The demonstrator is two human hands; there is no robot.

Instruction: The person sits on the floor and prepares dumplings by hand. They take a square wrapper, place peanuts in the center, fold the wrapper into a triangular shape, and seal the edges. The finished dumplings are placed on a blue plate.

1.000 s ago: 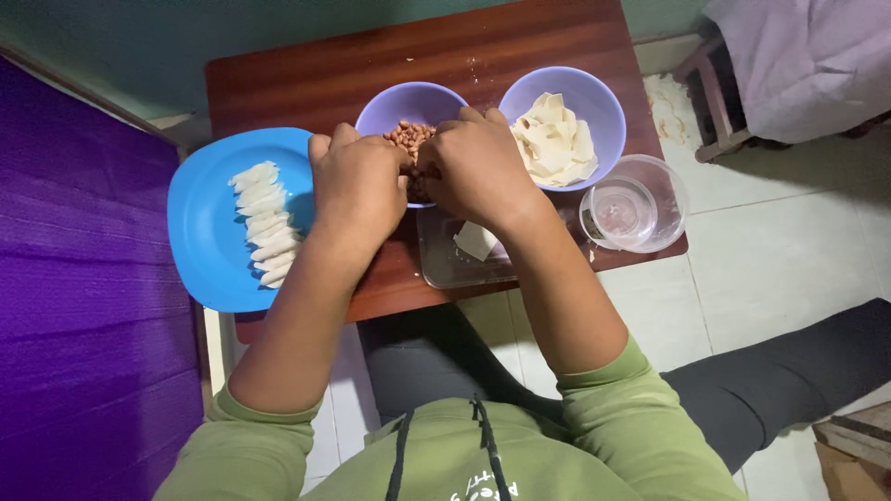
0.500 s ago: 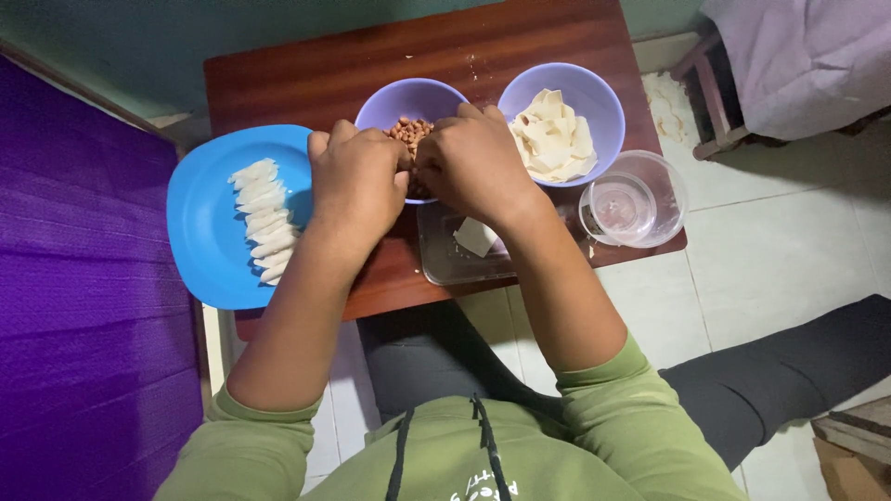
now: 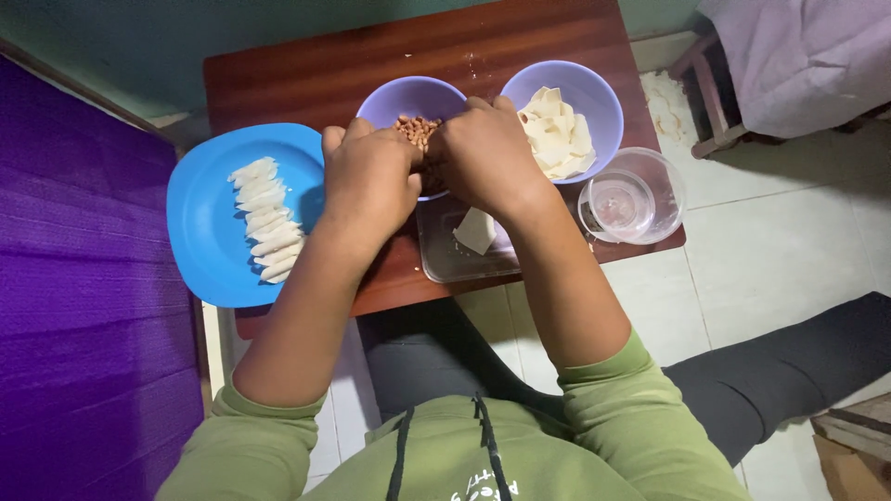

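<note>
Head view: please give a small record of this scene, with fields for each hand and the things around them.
left hand: over the purple bowl of brown filling, fingers hidden
right hand: beside the left one, above the same bowl
round blue plastic plate: holds a row of white folded rolls
second purple bowl: holds pale wrapper sheets
clear plastic bowl: by the table's edge
surface: dark wooden table

Small dark brown wooden desk (image 3: 306,79) against a green wall (image 3: 139,37), pale tiled floor (image 3: 742,269) below, purple cloth (image 3: 83,278) along the left side, wooden stool (image 3: 710,102) under light lilac fabric (image 3: 807,56) at top right, soft even light
</note>
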